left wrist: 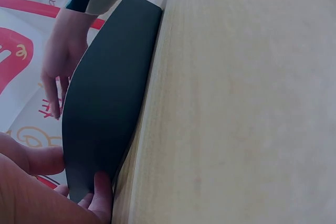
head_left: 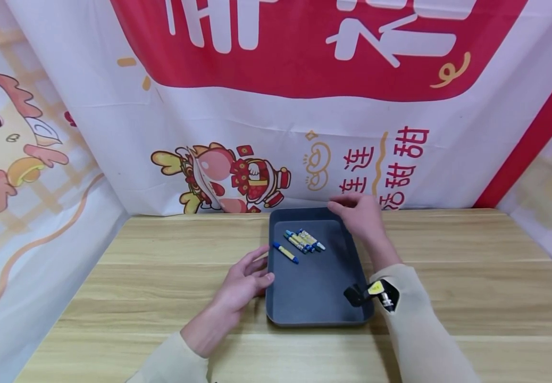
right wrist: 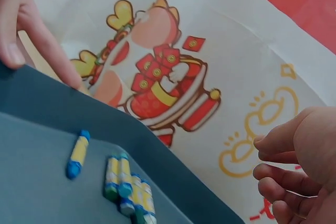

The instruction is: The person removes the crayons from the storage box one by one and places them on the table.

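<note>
A dark grey rectangular tray (head_left: 319,298) lies on the table. Inside it, a blue crayon with a yellow wrapper (head_left: 286,252) lies alone near the left wall. Several more crayons (right wrist: 125,176) with pale wrappers lie bunched beside one another toward the far end. My left hand (head_left: 242,284) grips the tray's left side, thumb on the rim and fingers against the outer wall, as the left wrist view shows. Above the far right corner of the tray hovers my right hand (head_left: 359,218); its fingers are loosely bent and hold nothing.
The wooden table (head_left: 170,276) extends on both sides of the tray. Behind it hangs a white cloth (head_left: 300,122) printed with red shapes and cartoon figures. A small black device (head_left: 371,293) sits on the right sleeve.
</note>
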{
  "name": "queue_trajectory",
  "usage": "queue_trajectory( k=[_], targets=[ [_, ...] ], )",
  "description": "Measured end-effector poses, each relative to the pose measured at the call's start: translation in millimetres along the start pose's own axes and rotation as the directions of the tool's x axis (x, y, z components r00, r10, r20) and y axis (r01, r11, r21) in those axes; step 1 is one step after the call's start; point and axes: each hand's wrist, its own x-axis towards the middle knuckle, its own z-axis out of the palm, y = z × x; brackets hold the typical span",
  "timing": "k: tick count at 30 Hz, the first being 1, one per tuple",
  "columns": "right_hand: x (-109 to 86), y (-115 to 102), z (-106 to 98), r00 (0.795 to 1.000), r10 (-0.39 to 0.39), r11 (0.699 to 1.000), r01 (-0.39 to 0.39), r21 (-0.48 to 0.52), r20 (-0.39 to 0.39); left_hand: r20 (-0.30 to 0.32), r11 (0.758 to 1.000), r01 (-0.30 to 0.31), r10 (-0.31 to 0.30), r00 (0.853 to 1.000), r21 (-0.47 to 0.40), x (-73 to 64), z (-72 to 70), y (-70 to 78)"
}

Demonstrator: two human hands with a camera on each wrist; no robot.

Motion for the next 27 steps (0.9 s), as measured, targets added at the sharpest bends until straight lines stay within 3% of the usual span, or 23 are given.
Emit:
queue_trajectory(
  k=[7,27],
  targets=[
    [2.5,-4,22,0.999,-0.045,0.999,0.045,-0.006,0.029,0.002,1.0,-0.004,0.004,1.0,-0.001,0.5,-0.1,-0.5],
    [1.8,13,53,0.99,-0.006,1.0,0.003,0.02,0.142,0.0,1.0,-0.002,0.002,1.0,0.008,-0.7,-0.4,1.0]
  ],
)
